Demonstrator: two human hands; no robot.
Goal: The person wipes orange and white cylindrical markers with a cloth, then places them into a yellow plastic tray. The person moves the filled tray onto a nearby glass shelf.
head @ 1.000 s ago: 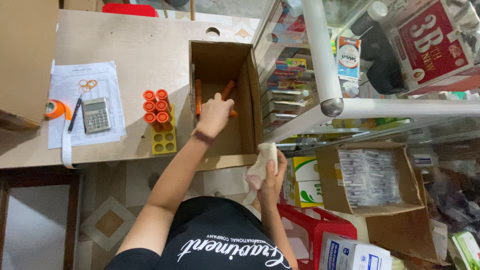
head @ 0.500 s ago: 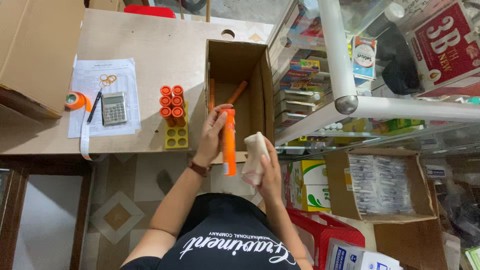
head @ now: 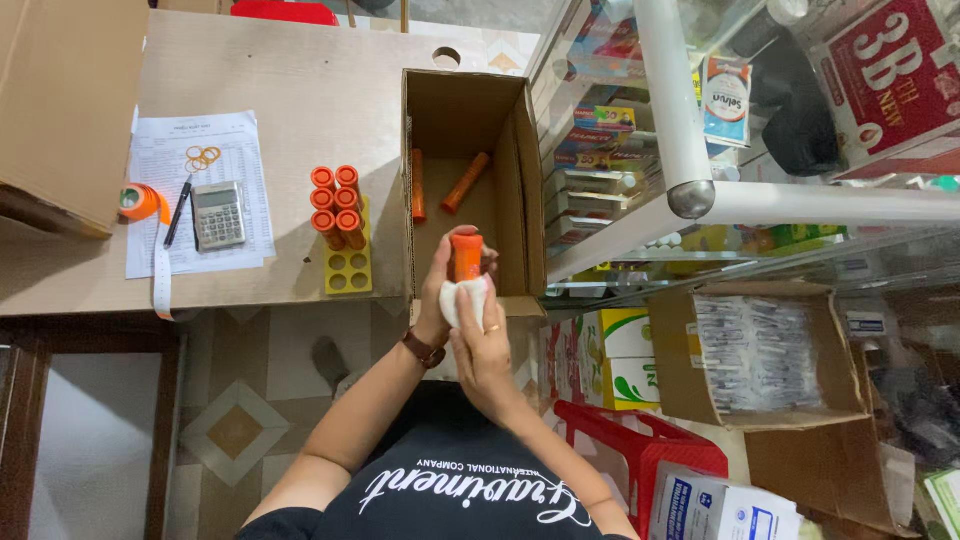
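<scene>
My left hand (head: 437,296) grips an orange tube (head: 466,256) upright over the near edge of an open cardboard box (head: 520,170). My right hand (head: 482,345) presses a white cloth (head: 462,300) around the tube's lower end. Two more orange tubes (head: 464,183) lie on the floor of the box. To the left, a yellow rack (head: 347,268) on the table holds several orange tubes (head: 333,200) standing upright, with empty holes at its near end.
A calculator (head: 218,214), a pen, rubber bands and a printed sheet (head: 195,160) lie on the wooden table (head: 300,90), with an orange tape roll (head: 139,202) at its left. A glass shelf unit (head: 690,190) stands right; a box of packets (head: 760,350) and a red basket (head: 640,440) sit below.
My left hand reached into the box, lifted out an orange tube and brought it toward me. My right hand raised the white cloth and closed it around the tube.
</scene>
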